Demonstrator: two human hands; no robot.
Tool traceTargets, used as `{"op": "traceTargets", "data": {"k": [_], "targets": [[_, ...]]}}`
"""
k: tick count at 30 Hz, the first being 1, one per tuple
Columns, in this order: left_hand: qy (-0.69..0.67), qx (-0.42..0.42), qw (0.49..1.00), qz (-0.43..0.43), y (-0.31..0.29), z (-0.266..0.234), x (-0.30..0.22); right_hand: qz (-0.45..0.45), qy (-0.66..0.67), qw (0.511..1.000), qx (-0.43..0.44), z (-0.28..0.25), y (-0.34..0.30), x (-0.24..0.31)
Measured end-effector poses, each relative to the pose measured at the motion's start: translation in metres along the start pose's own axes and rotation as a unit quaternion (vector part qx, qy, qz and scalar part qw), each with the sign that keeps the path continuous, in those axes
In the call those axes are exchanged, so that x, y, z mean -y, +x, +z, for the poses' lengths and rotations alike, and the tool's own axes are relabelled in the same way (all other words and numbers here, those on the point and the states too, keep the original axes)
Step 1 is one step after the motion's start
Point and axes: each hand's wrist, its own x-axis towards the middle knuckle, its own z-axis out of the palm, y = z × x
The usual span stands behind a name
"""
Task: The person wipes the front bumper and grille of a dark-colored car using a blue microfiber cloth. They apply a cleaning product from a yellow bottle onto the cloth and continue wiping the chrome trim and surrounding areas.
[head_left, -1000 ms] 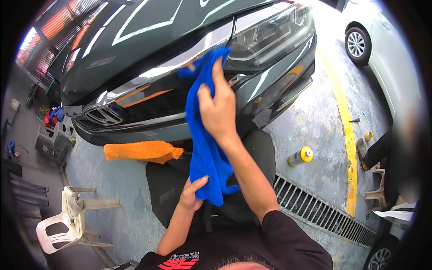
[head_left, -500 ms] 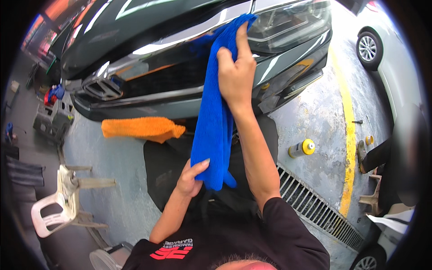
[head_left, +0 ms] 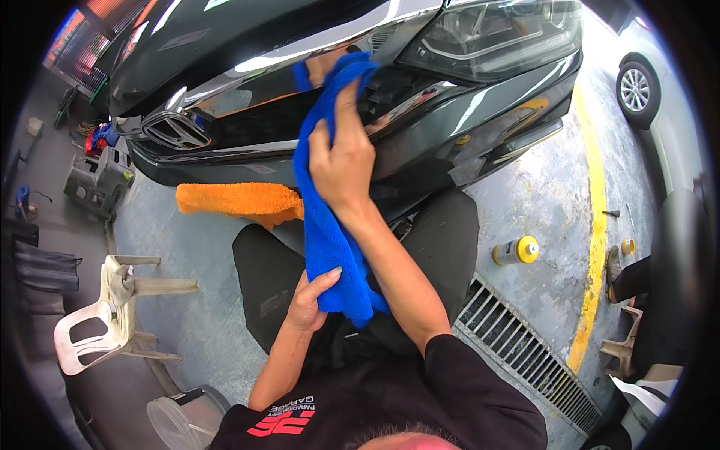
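Note:
A long, folded blue microfiber cloth [head_left: 319,202] stretches between my two hands. My left hand [head_left: 309,300] pinches its lower end between thumb and fingers, over my lap. Higher up, my right hand [head_left: 345,165] holds the cloth against the shiny front of a dark car [head_left: 450,120], by the glossy strip between the emblem [head_left: 177,131] and the headlight [head_left: 495,41]. Its index finger points up along the cloth, and the other fingertips are partly hidden. An orange microfiber cloth [head_left: 236,199] lies by my left knee, below the bumper.
A yellow-capped spray can [head_left: 516,250] stands on the floor at right, near a metal drain grate [head_left: 525,352]. On the left are a white plastic chair [head_left: 112,319], a grey step stool [head_left: 99,180] and a clear bucket [head_left: 187,420]. Another person's leg [head_left: 630,277] shows at far right.
My right hand has moved left and down along the car's front, taking the blue cloth's upper end away from the headlight. My left hand still grips the lower end.

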Motion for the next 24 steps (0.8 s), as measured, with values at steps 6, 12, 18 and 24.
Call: {"op": "traceTargets", "data": {"k": [6,12,18,24], "targets": [[-0.003,-0.05,0.998,0.029,-0.004,-0.003,0.004,-0.013,0.019,1.0,0.013,0.028,-0.02,-0.004],[0.012,-0.059,0.998,0.031,-0.006,-0.015,0.011,0.036,0.122,0.991,-0.043,0.003,0.01,-0.003],[0.029,-0.107,0.993,0.037,-0.008,-0.002,0.007,0.039,0.163,0.985,-0.042,0.013,0.004,-0.011],[0.025,-0.163,0.985,0.043,-0.005,-0.001,0.009,-0.013,0.132,0.989,-0.067,0.028,-0.009,-0.015]]}}
